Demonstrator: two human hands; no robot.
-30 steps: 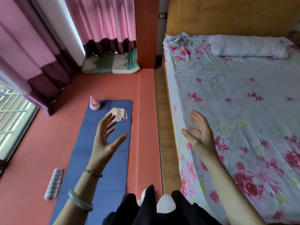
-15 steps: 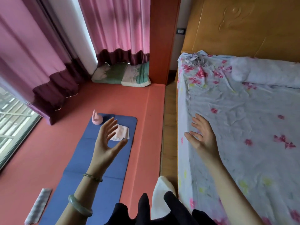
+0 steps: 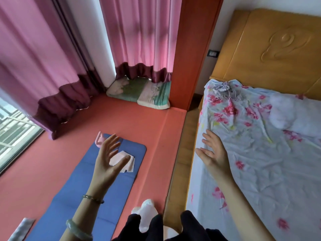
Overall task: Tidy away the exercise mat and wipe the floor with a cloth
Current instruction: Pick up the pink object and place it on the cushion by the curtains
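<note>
A blue exercise mat [image 3: 111, 186] lies flat on the red floor, running from the lower left toward the curtains. On its far end sit a pale folded cloth [image 3: 126, 161] and a small pink object [image 3: 99, 140]. My left hand [image 3: 108, 162] is raised above the mat with fingers spread, holding nothing and partly covering the cloth. Over the left edge of the bed, my right hand [image 3: 214, 153] is also empty, its fingers straight. A grey striped cloth [image 3: 21, 229] lies on the floor at the bottom left.
A bed with a flowered sheet [image 3: 260, 162] and wooden headboard [image 3: 271, 49] fills the right side. A strip of wooden floor [image 3: 184, 153] separates it from the red floor [image 3: 52, 162]. Pink curtains [image 3: 43, 58], a green cushion [image 3: 139, 93] and a window [image 3: 12, 134] are at the back left.
The view has tilted up and moved forward toward the curtains. Both hands stay raised and empty, now nearer the mat's far end and the bed edge.
</note>
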